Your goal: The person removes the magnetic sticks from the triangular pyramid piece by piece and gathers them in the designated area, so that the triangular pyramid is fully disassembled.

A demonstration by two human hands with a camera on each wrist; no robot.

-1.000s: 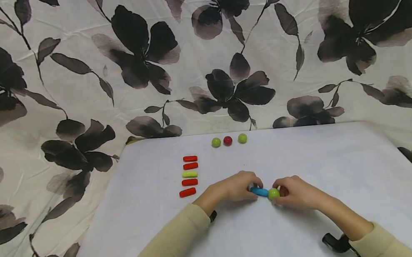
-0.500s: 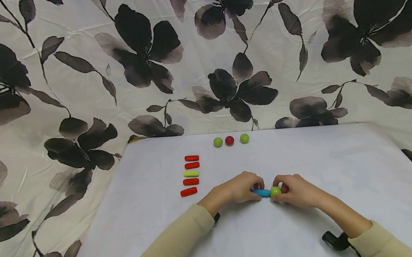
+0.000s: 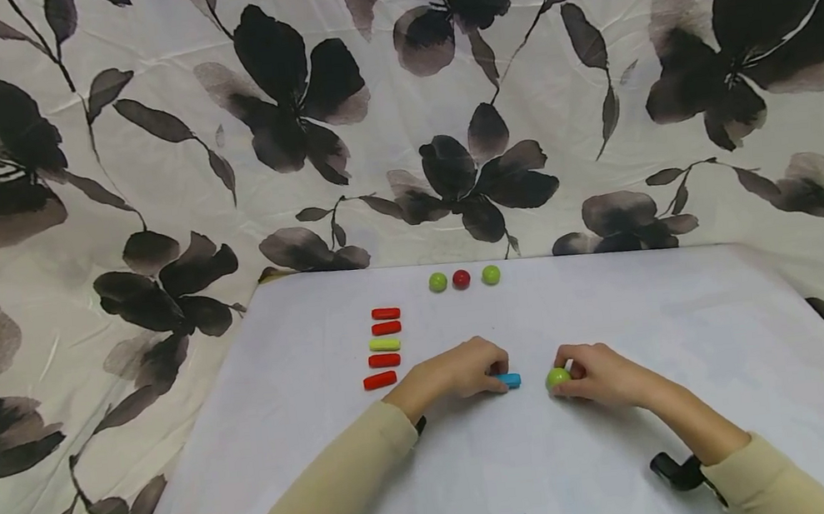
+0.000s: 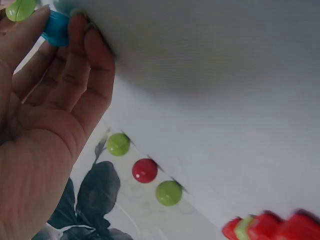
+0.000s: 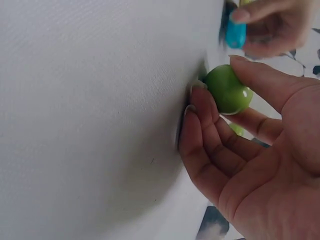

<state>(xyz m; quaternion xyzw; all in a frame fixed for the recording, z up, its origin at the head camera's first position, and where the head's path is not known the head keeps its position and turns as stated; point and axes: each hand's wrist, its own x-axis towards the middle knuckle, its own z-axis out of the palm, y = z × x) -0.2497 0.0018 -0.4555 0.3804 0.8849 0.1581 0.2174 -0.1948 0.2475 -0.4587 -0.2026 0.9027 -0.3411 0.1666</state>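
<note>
My left hand [image 3: 462, 371] pinches a short blue stick [image 3: 510, 381] low over the white tabletop. In the left wrist view, the thumb and fingertips close on that blue stick [image 4: 56, 31], and part of it is hidden. To the right, my right hand [image 3: 609, 374] holds a glossy green ball [image 3: 557, 378] between thumb and fingers. Seen from the right wrist, the green ball [image 5: 227, 91] sits at the fingertips, close to the table surface. A gap separates the ball from the blue stick.
Near the far edge of the white table [image 3: 613, 303] lie a green ball [image 3: 438, 282], a red ball [image 3: 462, 279] and another green ball [image 3: 491, 275] in a row. A column of red sticks [image 3: 384, 360] with one yellow stick [image 3: 384, 344] is at left. Floral cloth [image 3: 274, 95] hangs behind.
Earlier the blue stick and green ball were end to end. Now my left hand has drawn the stick leftward and my right hand has moved slightly right with the ball.
</note>
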